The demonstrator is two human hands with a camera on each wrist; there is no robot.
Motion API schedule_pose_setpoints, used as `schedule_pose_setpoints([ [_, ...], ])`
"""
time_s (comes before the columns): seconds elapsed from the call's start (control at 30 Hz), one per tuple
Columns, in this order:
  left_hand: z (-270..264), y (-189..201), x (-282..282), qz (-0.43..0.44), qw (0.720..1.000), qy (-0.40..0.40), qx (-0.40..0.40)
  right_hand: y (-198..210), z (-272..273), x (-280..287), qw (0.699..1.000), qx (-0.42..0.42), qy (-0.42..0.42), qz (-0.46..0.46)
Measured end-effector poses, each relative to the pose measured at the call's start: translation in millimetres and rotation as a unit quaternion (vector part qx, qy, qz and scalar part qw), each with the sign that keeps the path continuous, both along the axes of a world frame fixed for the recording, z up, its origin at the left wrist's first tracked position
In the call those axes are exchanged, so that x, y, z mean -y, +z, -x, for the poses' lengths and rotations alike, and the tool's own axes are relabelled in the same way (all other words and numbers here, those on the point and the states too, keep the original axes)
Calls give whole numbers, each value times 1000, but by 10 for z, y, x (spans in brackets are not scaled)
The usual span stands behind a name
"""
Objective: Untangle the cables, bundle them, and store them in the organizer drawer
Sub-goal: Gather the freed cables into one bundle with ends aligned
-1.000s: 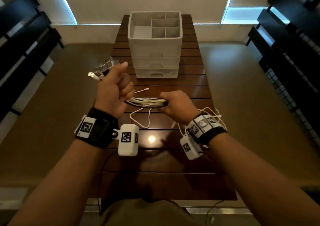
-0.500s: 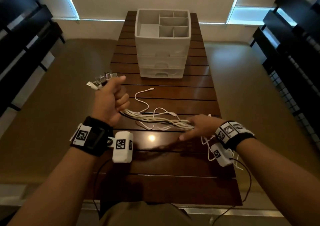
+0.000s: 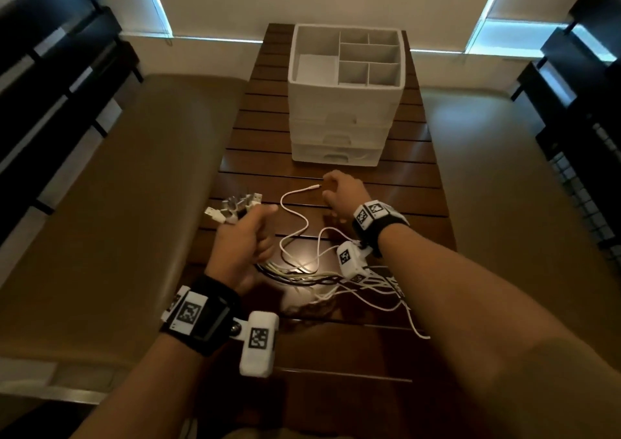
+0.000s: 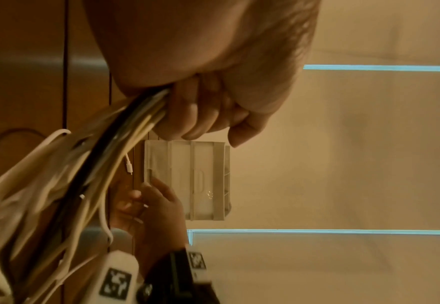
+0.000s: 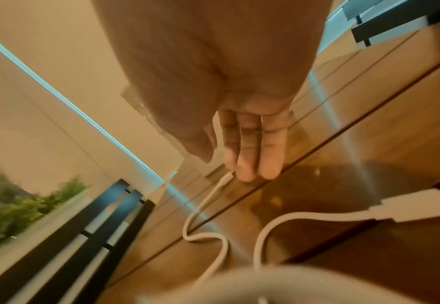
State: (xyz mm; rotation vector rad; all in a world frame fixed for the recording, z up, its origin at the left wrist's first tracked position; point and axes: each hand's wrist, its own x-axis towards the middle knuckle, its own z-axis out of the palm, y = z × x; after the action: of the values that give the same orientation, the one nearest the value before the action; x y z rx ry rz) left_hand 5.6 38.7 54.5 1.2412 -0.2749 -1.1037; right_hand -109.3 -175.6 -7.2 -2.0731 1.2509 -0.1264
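Left hand [image 3: 242, 241] fists the white-and-black cable bundle [image 3: 302, 275] — right hand [image 3: 339, 194], fingers loose and empty, beside a stray white cable tip [image 3: 314, 187] — bundling unfinished, white plastic drawer organizer [image 3: 346, 102] closed.

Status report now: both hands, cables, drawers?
Left hand grips cable bundle. Right hand open, at loose connector. Organizer drawers shut.

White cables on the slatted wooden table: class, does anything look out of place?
Yes: one thin white cable snakes loose toward the white plastic drawer organizer, apart from the bunch the left hand grips. The right hand reaches its tip.
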Motion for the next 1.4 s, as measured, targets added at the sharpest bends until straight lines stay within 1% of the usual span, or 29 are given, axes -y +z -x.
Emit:
schedule_pose_setpoints([
  [0.1,-1,-39,54,-12,1000,-17,-7,-248,-197,105,996,-79,24,33],
  [0.2,-11,-61,65,-31,999,-36,14,-452,-294,176,991,-125,32,49],
  [0.3,22,-72,87,-37,997,-47,53,-588,-341,164,987,-112,46,109],
  [0.37,33,-88,127,-37,996,-48,61,-622,-350,115,980,-108,54,156],
  [0.47,17,-101,161,-41,996,-38,67,-595,-329,41,981,-101,45,157],
  [0.53,7,-74,177,-33,997,-18,70,-479,-282,-13,990,-53,31,127],
  [0.6,4,-19,213,-31,997,19,68,-281,-173,-94,996,47,0,79],
  [0.67,2,27,268,-41,994,68,70,12,5,-237,987,150,-30,41],
  [0.7,11,45,298,-41,992,85,80,173,103,-311,981,191,-29,21],
  [0.77,41,68,352,-29,987,104,121,477,271,-444,969,247,2,-23],
  [0.83,119,122,377,-2,979,80,189,718,380,-545,961,270,43,-33],
  [0.9,214,192,376,28,965,13,259,912,450,-639,959,271,82,-10],
  [0.97,271,269,351,53,952,-53,296,1057,508,-726,958,265,110,24],
  [1.07,249,329,329,88,927,-97,351,1185,618,-820,956,266,109,55],
  [1.13,240,368,314,110,915,-128,366,1227,688,-896,956,268,101,61],
  [1.2,232,406,293,110,912,-160,360,1268,758,-958,953,287,82,45],
  [1.27,233,398,269,104,900,-188,378,1342,818,-1010,943,325,65,18],
  [1.33,269,361,261,94,874,-192,436,1409,836,-1038,939,335,68,22],
  [1.37,307,346,254,90,867,-181,456,1429,828,-1062,940,333,72,29],
  [1.4,343,327,257,91,869,-166,457,1435,809,-1090,940,333,73,34],
])
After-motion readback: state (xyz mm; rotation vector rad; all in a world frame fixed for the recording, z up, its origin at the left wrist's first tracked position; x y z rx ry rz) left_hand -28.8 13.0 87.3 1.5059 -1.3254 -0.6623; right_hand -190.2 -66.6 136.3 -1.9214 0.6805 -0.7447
